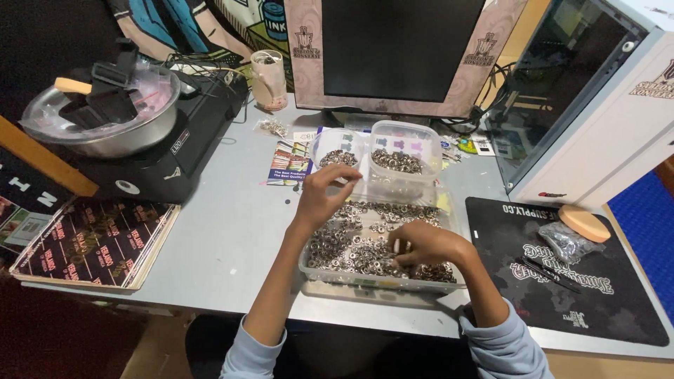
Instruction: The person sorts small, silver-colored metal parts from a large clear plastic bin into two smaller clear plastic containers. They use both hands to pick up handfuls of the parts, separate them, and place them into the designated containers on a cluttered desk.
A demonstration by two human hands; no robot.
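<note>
A clear plastic tray [314, 267] full of small silver metal rings sits on the grey desk in front of me. My right hand [426, 245] rests in the tray, fingers curled on the rings, seemingly pinching a few. My left hand [324, 191] hovers above the tray's far left corner with fingers bent, close to a small round clear tub [338, 149] holding rings. A second, larger clear tub [406, 151] of rings stands beside it.
A metal bowl [105, 112] sits on a black machine at the left, above a stack of dark printed sheets [91, 242]. A monitor [393, 52] stands behind the tubs. A black mat [562, 274] with a small bag and a tan disc lies at the right, next to a white case.
</note>
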